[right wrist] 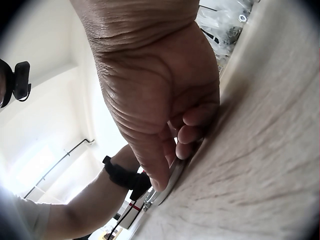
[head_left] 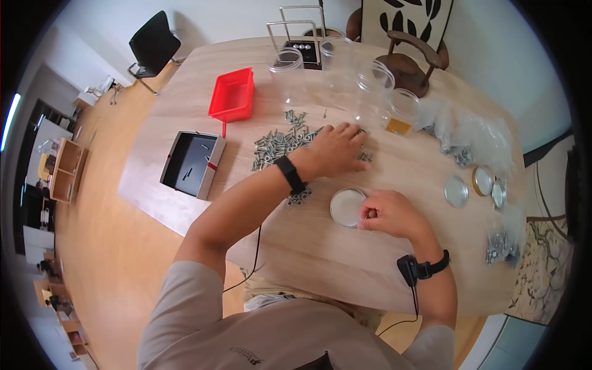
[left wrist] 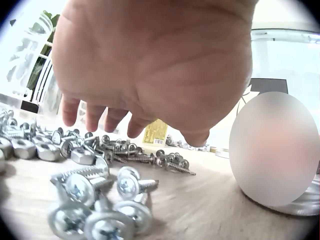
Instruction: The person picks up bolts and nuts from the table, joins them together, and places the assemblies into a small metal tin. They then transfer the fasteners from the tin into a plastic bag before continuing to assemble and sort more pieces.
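A pile of silver screws (head_left: 274, 147) (left wrist: 120, 185) lies on the table, nuts (left wrist: 47, 151) among them. Over its right part spreads the left hand (head_left: 336, 150) (left wrist: 150, 65), palm down with fingers apart and holding nothing visible; whether the fingertips touch screws cannot be told. A round lid (head_left: 345, 207) (right wrist: 172, 182) lies flat to the right of the washers. The right hand (head_left: 391, 214) (right wrist: 160, 105) has its thumb and curled fingers at the lid's right edge and pinches the rim; part of the rim is hidden behind the fingers.
Several clear jars (head_left: 287, 80) stand at the back, one with a yellow card (head_left: 398, 126). A red bin (head_left: 233, 95) and a grey box (head_left: 192, 165) are at left. More lids (head_left: 456, 191) and plastic bags (head_left: 487, 142) lie at right. Washers (head_left: 299, 198) lie below the left wrist.
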Action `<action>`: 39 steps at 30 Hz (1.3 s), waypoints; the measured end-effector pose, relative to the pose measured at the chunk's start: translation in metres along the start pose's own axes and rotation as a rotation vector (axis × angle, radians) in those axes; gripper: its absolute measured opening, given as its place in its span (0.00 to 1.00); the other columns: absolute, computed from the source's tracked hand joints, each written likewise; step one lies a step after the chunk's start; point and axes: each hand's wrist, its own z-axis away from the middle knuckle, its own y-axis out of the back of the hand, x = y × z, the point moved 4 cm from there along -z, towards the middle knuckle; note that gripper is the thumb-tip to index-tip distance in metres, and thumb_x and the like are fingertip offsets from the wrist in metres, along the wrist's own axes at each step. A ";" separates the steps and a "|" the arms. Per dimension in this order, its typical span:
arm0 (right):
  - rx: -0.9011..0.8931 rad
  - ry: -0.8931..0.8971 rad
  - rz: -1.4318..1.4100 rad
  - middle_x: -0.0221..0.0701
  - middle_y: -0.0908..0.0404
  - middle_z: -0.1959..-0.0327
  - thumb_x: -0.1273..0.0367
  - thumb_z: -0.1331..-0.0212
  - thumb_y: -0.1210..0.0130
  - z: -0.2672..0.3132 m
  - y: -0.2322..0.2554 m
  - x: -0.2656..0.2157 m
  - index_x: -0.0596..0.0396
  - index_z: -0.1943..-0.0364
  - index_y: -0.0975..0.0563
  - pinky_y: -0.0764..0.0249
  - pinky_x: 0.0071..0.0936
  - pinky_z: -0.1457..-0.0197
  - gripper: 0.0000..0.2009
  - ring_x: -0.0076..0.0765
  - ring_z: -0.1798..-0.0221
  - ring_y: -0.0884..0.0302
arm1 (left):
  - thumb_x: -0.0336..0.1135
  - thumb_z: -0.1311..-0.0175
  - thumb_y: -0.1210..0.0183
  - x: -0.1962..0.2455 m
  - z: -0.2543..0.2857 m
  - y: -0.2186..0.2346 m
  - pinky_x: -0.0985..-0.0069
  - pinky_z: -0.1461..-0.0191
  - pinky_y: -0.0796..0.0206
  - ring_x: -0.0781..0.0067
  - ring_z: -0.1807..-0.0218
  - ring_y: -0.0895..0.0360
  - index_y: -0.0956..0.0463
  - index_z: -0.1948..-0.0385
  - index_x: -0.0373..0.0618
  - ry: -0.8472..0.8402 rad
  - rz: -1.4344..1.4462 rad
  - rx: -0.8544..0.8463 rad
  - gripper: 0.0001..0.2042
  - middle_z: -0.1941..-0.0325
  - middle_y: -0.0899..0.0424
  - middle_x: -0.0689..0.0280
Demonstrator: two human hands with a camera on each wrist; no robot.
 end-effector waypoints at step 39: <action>-0.023 -0.018 -0.037 0.31 0.19 0.66 0.66 0.49 0.22 -0.001 0.003 -0.003 0.54 0.65 0.15 0.22 0.29 0.61 0.12 0.31 0.66 0.19 | 0.32 0.28 0.43 0.025 0.102 0.027 0.40 0.24 0.39 0.41 0.18 0.38 0.31 0.29 0.35 0.164 -0.091 -0.034 0.26 0.20 0.32 0.49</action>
